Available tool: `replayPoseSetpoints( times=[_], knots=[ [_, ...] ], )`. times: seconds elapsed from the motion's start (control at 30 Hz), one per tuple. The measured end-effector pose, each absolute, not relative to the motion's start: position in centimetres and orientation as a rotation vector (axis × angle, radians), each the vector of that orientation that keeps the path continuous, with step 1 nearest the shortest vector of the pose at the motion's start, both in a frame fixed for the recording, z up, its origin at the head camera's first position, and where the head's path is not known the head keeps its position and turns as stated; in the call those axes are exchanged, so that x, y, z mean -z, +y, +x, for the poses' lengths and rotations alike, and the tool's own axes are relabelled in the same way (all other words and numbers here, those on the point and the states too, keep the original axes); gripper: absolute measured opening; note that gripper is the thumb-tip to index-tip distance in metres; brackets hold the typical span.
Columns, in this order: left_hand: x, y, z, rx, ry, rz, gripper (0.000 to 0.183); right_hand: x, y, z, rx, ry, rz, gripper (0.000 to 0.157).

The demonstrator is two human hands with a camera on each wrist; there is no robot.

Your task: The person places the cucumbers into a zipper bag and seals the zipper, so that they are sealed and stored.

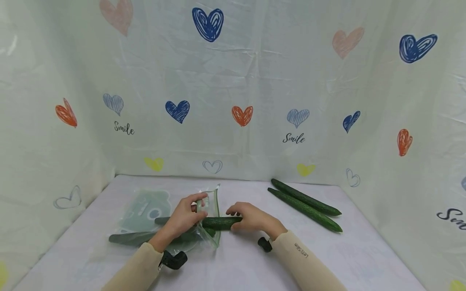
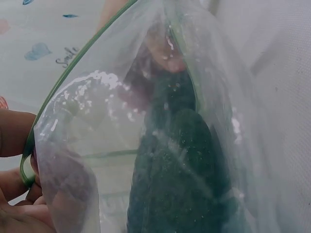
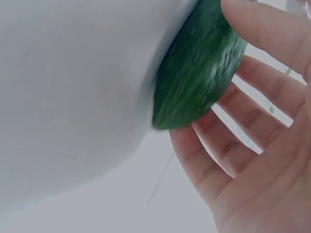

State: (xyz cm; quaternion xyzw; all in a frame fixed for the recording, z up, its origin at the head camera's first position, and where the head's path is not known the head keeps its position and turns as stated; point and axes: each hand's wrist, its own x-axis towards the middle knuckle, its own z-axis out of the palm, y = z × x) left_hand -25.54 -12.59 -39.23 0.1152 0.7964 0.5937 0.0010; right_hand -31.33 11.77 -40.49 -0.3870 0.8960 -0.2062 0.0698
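Observation:
A clear zip bag (image 1: pixel 217 206) with a green-edged mouth lies on its side, its opening facing right. My left hand (image 1: pixel 183 216) pinches the rim and holds the mouth apart. One cucumber (image 1: pixel 127 238) lies inside the bag. A second cucumber (image 1: pixel 222 223) runs through the mouth, its right end outside. That end sits between the thumb and fingers of my right hand (image 1: pixel 256 218). The right wrist view shows the thumb on the cucumber (image 3: pixel 201 68) and the fingers behind it. Through the plastic in the left wrist view, the cucumbers (image 2: pixel 170 160) look side by side.
Two more cucumbers (image 1: pixel 306 208) lie side by side at the back right of the white-covered table (image 1: pixel 251 266). A flat, pale green printed piece (image 1: pixel 145 210) lies behind the bag at left. A cloth wall (image 1: pixel 265 157) with printed hearts encloses the back and sides.

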Motion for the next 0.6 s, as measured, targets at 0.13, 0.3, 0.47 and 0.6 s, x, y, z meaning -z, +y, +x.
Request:
replayPoseSetpoints(
  times=[0.13,0.3,0.47,0.6],
  knots=[
    [39.3,-12.6,-25.5,-1.865,2.514,0.359,0.058,40.6,12.9,-31.2,0.601,2.725,-1.164,0.045],
    [39.3,-12.6,-25.6,-1.866,2.511,0.354,0.058,40.7,13.2,-31.1,0.603,2.743,-1.152,0.047],
    [39.3,-12.6,-25.6,-1.862,2.509,0.35,0.058,40.9,13.0,-31.1,0.63,2.75,-1.15,0.046],
    [39.4,-12.6,-25.7,-1.864,2.513,0.342,0.058,40.9,12.8,-30.9,0.62,2.758,-1.162,0.045]
  ],
)
